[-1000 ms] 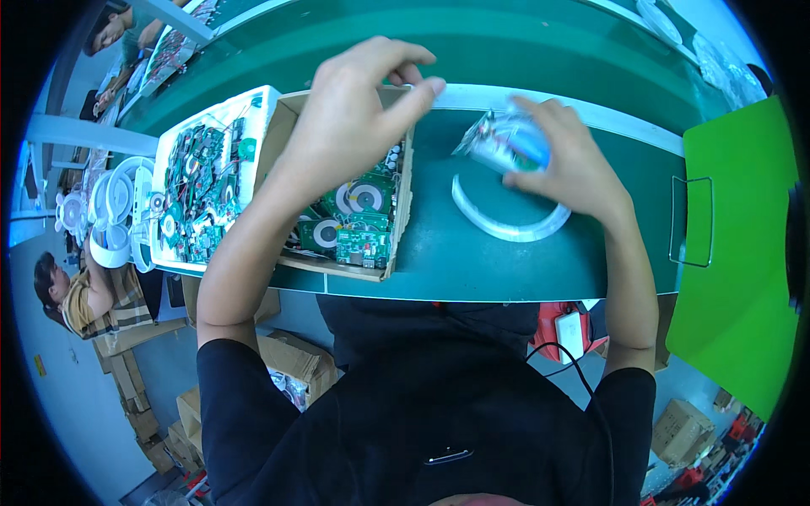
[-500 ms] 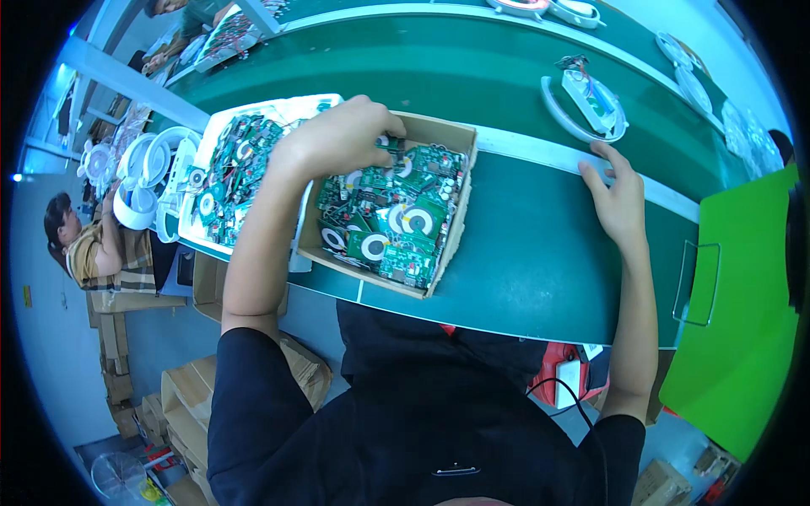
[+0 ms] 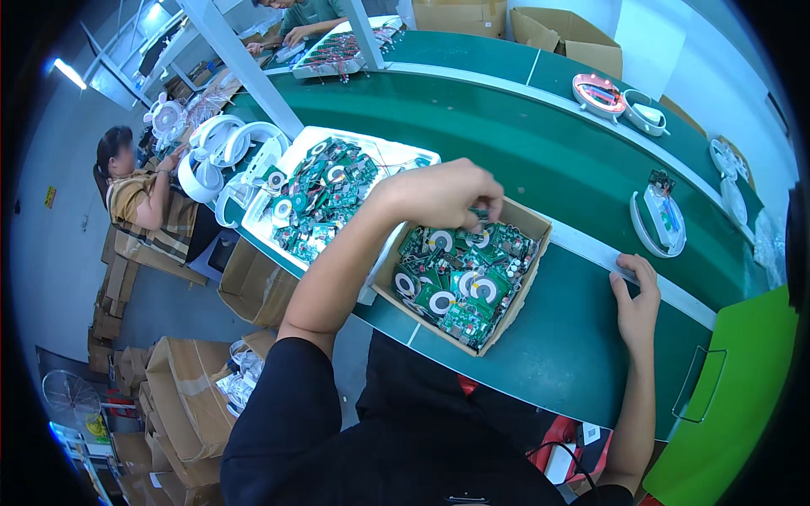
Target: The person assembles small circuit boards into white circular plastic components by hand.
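My left hand (image 3: 443, 196) is above the far side of a cardboard box (image 3: 533, 282), fingers pinched on what looks like a small green circuit board (image 3: 481, 217), mostly covered by the fingers. Inside the box, green circuit boards (image 3: 464, 320) with white ring-shaped coils lie heaped. More boards (image 3: 329, 181) fill a white foam tray (image 3: 392, 150) to the left, partly behind my left forearm. My right hand (image 3: 639, 305) rests at the bench's pale rail, to the right of the box. Its thumb and fingers are apart and nothing is in them.
A white ring-shaped housing (image 3: 660, 221) with wiring sits on the green conveyor (image 3: 506, 143) beyond my right hand. White housings (image 3: 224, 160) are piled left of the tray. A bright green panel (image 3: 734, 396) stands at the right. Co-workers sit at the far left and across the line.
The view has swung, so the scene sits lower and farther right. My left hand has lifted from among the boards, its fingers pinched. My right hand stays at the rail.
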{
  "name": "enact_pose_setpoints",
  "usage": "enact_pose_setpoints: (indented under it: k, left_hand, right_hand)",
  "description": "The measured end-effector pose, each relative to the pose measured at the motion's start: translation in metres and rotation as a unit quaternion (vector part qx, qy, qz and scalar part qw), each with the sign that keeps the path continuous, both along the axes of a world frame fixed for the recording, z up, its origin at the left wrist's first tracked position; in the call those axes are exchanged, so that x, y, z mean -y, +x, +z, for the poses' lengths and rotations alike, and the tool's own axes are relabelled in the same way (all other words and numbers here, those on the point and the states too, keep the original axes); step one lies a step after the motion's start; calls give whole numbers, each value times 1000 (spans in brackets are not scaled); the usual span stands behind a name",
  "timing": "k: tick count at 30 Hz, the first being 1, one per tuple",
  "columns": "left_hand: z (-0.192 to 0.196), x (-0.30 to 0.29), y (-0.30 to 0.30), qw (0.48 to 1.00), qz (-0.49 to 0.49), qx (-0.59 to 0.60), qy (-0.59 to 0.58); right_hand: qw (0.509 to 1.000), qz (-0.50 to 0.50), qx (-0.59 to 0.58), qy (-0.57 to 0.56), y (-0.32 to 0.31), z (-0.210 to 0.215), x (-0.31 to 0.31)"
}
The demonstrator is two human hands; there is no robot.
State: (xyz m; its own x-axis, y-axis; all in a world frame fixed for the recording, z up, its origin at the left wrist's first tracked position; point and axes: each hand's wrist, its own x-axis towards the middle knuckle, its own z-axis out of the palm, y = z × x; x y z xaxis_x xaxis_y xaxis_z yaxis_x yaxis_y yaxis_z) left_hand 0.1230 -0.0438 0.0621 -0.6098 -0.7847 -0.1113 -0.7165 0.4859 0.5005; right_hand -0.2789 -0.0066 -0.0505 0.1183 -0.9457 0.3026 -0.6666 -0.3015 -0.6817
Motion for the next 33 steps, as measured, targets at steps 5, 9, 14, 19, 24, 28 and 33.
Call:
enact_pose_setpoints:
  k: [5,9,14,19,24,28,33]
  left_hand:
    - [-7,-11,-41,933,-36,-332,-134]
    - [-34,-25,-79,932,-119,-338,-57]
    - [-42,-29,-80,939,-168,-295,-58]
    - [-39,-16,-66,937,-96,-281,-185]
    - [-69,6,-45,961,64,-161,-214]
    - [-76,16,-36,994,15,22,-103]
    - [-68,15,-32,996,1,40,-81]
  right_hand:
    - [992,83,70,-64,28,18,-18]
    - [962,202,184,-12,50,20,-44]
    - [961,251,110,-37,55,14,-46]
    - [985,105,71,-118,45,17,-39]
    - [999,-8,39,-29,24,1,-26]
    - [1000,7,20,-14,25,0,-25]
    - [993,-7,80,86,23,-6,-22]
